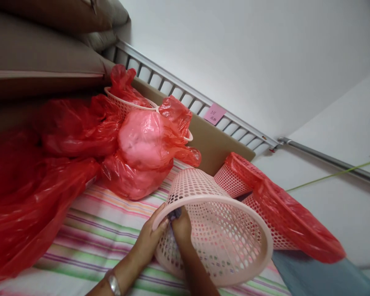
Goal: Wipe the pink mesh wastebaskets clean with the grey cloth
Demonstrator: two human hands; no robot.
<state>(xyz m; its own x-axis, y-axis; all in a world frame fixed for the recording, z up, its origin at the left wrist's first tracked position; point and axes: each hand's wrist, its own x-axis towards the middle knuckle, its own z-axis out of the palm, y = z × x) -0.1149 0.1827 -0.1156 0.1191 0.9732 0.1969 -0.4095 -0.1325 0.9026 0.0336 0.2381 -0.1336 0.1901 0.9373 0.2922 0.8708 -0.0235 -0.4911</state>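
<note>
A pale pink perforated plastic basket [200,183] lies tipped on its side, its wide mouth facing me. My left hand [151,234] is closed around the left edge of its rim, and the wrist wears a silver bracelet. Inside the mouth, my right hand [181,228] is closed on a bunched purplish-grey cloth [174,214] and presses near the inner left wall. Part of the cloth hangs below the fingers; the fingertips are partly hidden. The basket rests on a striped bedsheet [111,230].
Red plastic bags [144,144] bulge at the left and centre, some in baskets. Two more pink baskets lined with red bags [296,218] stand at the right. Behind runs a metal rail [197,96] with a pink note [215,114]. Folded bedding [46,49] is stacked upper left.
</note>
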